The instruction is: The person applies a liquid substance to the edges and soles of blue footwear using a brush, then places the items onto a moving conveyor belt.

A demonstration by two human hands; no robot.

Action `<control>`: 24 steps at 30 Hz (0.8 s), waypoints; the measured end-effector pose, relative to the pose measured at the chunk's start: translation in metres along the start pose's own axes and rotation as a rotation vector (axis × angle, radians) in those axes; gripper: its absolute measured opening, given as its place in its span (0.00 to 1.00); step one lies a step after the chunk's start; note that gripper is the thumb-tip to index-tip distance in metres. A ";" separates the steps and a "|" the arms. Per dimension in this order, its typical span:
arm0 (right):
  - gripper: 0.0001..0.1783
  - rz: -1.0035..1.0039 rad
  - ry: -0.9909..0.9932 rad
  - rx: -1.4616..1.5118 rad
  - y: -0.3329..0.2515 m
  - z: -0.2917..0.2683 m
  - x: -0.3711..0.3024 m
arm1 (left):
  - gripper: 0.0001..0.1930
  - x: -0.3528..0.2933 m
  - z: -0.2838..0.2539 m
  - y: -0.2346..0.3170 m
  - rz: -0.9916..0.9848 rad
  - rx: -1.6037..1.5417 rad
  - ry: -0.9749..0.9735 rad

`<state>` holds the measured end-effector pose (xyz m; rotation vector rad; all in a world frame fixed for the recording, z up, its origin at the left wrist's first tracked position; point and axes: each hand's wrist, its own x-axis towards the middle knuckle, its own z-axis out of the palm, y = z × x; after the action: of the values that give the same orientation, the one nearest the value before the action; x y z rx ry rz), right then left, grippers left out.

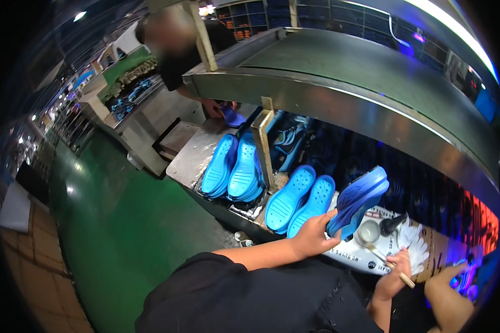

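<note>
My left hand (316,234) grips a blue shoe sole (360,198) by its lower end, holding it tilted up above the bench. In my right hand (392,276) is a brush (401,273) with a pale wooden handle. Its head points toward a small round cup (369,230) of pale liquid, and whether they touch I cannot tell. Just left of the held sole, a pair of blue soles (290,198) lies side by side. Farther left, more blue soles (244,172) are stacked in two piles.
A dark bottle (393,223) and white gloves (412,242) lie beside the cup. Above the bench runs a metal-edged conveyor (339,91), with a post (263,144) below it. Across the bench a person (178,50) handles a purple-blue sole (233,115). Another bare limb (451,294) shows at lower right.
</note>
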<state>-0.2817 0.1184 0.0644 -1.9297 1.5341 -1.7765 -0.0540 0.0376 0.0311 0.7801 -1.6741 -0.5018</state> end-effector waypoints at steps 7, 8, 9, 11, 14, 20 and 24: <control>0.11 0.369 0.475 0.314 0.036 -0.063 -0.017 | 0.25 0.001 0.002 0.003 -0.226 0.084 -0.006; 0.09 0.337 0.424 0.259 0.025 -0.047 -0.020 | 0.24 0.005 0.003 0.006 -0.255 0.034 0.035; 0.09 0.197 0.373 0.233 0.044 -0.036 -0.036 | 0.24 0.007 0.000 0.013 -0.478 -0.203 -0.041; 0.18 0.085 0.152 0.057 0.023 -0.004 -0.030 | 0.25 0.006 -0.009 0.007 -0.382 -0.183 -0.024; 0.23 0.323 0.039 0.325 -0.015 0.009 -0.014 | 0.24 0.005 -0.018 0.012 -0.313 -0.245 0.009; 0.23 0.253 0.004 0.257 -0.023 0.005 -0.008 | 0.23 0.004 -0.007 0.014 -0.187 -0.228 -0.009; 0.23 0.222 -0.029 0.238 -0.019 0.009 -0.008 | 0.21 0.003 -0.003 0.005 -0.010 -0.128 -0.031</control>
<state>-0.2622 0.1284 0.0684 -1.6013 1.3929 -1.7382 -0.0525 0.0392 0.0376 0.6899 -1.6502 -0.6246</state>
